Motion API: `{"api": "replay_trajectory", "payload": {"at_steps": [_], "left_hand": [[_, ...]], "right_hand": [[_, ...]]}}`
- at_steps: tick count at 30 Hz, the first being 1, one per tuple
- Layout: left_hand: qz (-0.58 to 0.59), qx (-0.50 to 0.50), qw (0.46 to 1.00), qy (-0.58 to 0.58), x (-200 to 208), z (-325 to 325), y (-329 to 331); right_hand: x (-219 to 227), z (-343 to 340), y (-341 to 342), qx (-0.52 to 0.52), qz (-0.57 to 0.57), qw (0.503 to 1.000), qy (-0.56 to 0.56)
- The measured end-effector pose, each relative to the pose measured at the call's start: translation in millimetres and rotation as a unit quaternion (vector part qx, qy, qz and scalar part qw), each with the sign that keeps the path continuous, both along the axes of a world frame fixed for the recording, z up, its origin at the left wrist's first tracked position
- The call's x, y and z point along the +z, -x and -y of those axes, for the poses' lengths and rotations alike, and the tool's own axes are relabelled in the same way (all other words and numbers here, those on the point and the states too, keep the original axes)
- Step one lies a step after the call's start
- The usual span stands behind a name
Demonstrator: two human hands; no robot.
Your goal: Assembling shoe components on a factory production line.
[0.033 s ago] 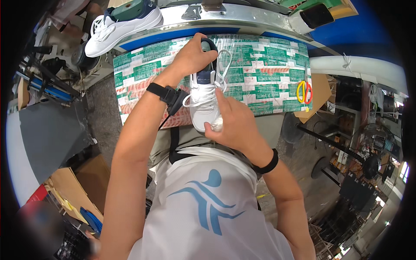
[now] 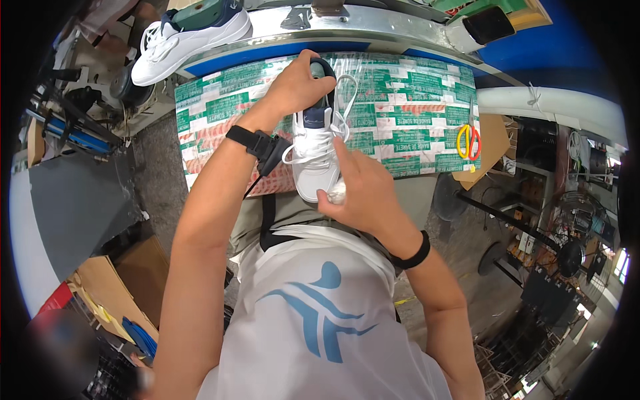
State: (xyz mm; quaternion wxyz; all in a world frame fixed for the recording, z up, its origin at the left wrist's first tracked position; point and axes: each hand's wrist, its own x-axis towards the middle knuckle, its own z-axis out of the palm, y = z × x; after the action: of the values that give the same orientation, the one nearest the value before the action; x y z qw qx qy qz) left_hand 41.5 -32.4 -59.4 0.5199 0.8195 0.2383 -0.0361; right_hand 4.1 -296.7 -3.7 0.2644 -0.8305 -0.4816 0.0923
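Observation:
A white lace-up sneaker (image 2: 316, 173) with a dark navy tongue and collar lies on the table, its toe toward me and its laces loose. My left hand (image 2: 301, 83) is closed on the heel collar, the thumb reaching over the opening. At the toe, my right hand (image 2: 363, 190) holds a crumpled white wad (image 2: 337, 193) against the shoe's right side. Its index finger stretches along the lace edge and its thumb rests by the toe. Most of the wad is hidden under the hand.
Green-and-white printed tape covers the tabletop (image 2: 413, 127). Scissors with yellow and red handles (image 2: 468, 142) lie near its right edge. Another white sneaker (image 2: 190, 40) stands at the far left, beside a metal rail (image 2: 393, 30). A brown cardboard piece (image 2: 492, 143) sits right of the table.

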Motion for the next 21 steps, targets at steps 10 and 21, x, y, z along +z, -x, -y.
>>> {"api": "replay_trajectory", "payload": {"at_steps": [10,21], "left_hand": [[-0.025,0.009,0.999,-0.047,16,5,0],[-0.010,0.024,0.997,-0.078,2,9,-3]], "right_hand": [[20,45,48,0.010,-0.174,0.984,-0.030],[-31,-30,25,0.018,-0.057,0.991,-0.120]]}}
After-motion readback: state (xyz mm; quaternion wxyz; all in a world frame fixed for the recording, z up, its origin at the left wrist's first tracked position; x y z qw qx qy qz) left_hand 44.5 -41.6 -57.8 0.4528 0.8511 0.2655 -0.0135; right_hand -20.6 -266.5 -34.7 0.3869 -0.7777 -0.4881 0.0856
